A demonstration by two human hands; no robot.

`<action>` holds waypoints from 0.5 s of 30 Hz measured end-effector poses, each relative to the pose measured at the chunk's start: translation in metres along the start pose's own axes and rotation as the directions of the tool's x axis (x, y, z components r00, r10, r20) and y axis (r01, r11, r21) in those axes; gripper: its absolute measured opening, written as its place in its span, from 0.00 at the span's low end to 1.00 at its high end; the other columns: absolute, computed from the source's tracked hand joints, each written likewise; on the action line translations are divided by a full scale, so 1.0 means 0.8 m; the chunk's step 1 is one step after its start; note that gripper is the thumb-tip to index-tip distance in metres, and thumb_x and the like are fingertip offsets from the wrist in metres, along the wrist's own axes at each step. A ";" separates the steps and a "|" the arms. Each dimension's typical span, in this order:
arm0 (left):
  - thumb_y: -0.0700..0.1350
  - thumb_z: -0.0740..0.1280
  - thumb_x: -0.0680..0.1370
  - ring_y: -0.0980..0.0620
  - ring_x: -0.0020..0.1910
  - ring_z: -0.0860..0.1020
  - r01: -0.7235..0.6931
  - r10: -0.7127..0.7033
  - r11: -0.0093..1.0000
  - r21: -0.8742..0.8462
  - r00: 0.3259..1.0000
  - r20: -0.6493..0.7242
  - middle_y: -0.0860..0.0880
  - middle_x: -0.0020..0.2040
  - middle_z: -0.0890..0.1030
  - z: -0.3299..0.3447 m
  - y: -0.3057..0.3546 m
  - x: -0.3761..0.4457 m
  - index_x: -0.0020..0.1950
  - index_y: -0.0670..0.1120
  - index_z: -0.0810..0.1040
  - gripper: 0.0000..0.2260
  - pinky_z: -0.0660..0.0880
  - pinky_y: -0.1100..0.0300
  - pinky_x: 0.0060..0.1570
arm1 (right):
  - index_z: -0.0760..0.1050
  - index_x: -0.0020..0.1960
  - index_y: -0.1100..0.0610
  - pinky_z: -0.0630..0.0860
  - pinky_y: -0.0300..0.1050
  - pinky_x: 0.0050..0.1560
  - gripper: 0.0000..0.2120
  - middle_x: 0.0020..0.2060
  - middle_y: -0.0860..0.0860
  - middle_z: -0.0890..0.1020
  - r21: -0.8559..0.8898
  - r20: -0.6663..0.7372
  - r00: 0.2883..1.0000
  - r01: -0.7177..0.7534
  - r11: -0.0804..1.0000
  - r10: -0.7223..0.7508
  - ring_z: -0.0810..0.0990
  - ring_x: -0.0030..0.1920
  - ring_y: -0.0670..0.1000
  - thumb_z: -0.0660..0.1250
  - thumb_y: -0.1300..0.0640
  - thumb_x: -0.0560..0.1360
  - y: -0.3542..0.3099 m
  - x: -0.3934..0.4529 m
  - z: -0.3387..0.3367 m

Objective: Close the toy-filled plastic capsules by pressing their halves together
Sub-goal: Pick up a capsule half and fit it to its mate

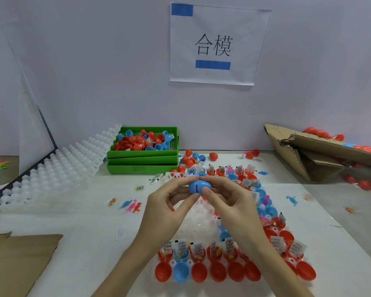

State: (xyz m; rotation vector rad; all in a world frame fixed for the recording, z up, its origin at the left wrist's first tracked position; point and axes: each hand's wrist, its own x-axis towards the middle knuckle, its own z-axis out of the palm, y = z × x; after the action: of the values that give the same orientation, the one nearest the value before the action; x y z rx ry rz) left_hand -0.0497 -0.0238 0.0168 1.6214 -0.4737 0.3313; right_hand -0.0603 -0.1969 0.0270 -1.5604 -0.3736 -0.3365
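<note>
The blue capsule [199, 186] is held up over the middle of the tray [201, 217], pinched from both ends: the left hand [169, 202] has its fingers curled round one half and the right hand [229, 200] grips the other. A thin dark seam shows between the halves, so they look pushed nearly home but perhaps not yet snapped. Holding it end to end lets each hand press along the egg's long axis, which is probably how the halves lock.

The shell is smooth, glossy hard plastic, egg-shaped. The tray below is translucent white with moulded cups, which keep the open halves [201, 272] upright; along its near and right edges red and blue halves sit in the cups, many with small packets [198, 248] standing in them. These are judged still to be closed.

Further off on the tabletop [84, 215] are loose toy dinosaurs [131, 205], stacked green bins [142, 159] of shells, and spare trays [58, 166] leaning at the left.
</note>
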 end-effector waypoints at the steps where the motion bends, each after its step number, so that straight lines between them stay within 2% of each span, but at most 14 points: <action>1: 0.43 0.75 0.75 0.54 0.58 0.85 -0.008 0.008 1.000 0.004 1.000 -0.015 0.57 0.58 0.86 0.001 0.001 0.000 0.65 0.51 0.83 0.18 0.81 0.62 0.56 | 0.84 0.59 0.48 0.80 0.35 0.53 0.11 0.51 0.44 0.87 -0.003 -0.003 1.000 -0.001 1.000 0.001 0.86 0.54 0.47 0.73 0.55 0.77 -0.002 0.000 0.000; 4: 0.46 0.77 0.73 0.53 0.54 0.86 -0.043 0.045 0.999 0.028 0.998 -0.052 0.58 0.56 0.86 -0.001 0.002 0.000 0.62 0.53 0.85 0.18 0.82 0.64 0.54 | 0.84 0.59 0.48 0.81 0.36 0.53 0.12 0.51 0.43 0.87 -0.014 -0.002 1.000 -0.010 1.000 0.010 0.86 0.55 0.46 0.72 0.53 0.76 -0.002 -0.001 0.000; 9: 0.48 0.78 0.71 0.56 0.50 0.87 -0.085 0.096 0.991 0.107 0.990 -0.106 0.59 0.52 0.87 -0.002 0.006 -0.001 0.60 0.54 0.85 0.18 0.81 0.66 0.52 | 0.84 0.61 0.50 0.81 0.36 0.55 0.14 0.53 0.42 0.87 0.008 -0.033 0.999 -0.019 1.000 0.020 0.85 0.56 0.44 0.73 0.56 0.77 0.001 -0.003 0.003; 12: 0.48 0.78 0.71 0.57 0.50 0.86 -0.133 0.156 0.977 0.170 0.979 -0.134 0.59 0.52 0.87 0.001 0.006 -0.004 0.60 0.53 0.85 0.17 0.81 0.67 0.52 | 0.83 0.61 0.47 0.80 0.34 0.54 0.14 0.53 0.40 0.87 -0.010 -0.050 0.999 -0.001 1.000 0.000 0.85 0.56 0.43 0.73 0.60 0.78 0.004 -0.005 0.007; 15: 0.48 0.78 0.71 0.58 0.49 0.86 -0.147 0.183 0.965 0.217 0.970 -0.158 0.59 0.52 0.87 0.003 0.004 -0.006 0.60 0.51 0.86 0.17 0.81 0.67 0.52 | 0.82 0.61 0.45 0.80 0.33 0.54 0.15 0.53 0.38 0.87 -0.023 -0.064 0.998 0.008 1.000 -0.010 0.85 0.56 0.41 0.72 0.58 0.77 0.005 -0.007 0.010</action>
State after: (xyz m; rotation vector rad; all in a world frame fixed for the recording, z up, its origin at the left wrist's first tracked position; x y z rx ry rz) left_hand -0.0555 -0.0256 0.0173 1.7352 -0.4521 0.6627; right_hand -0.0638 -0.1889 0.0208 -1.5671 -0.3281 -0.3979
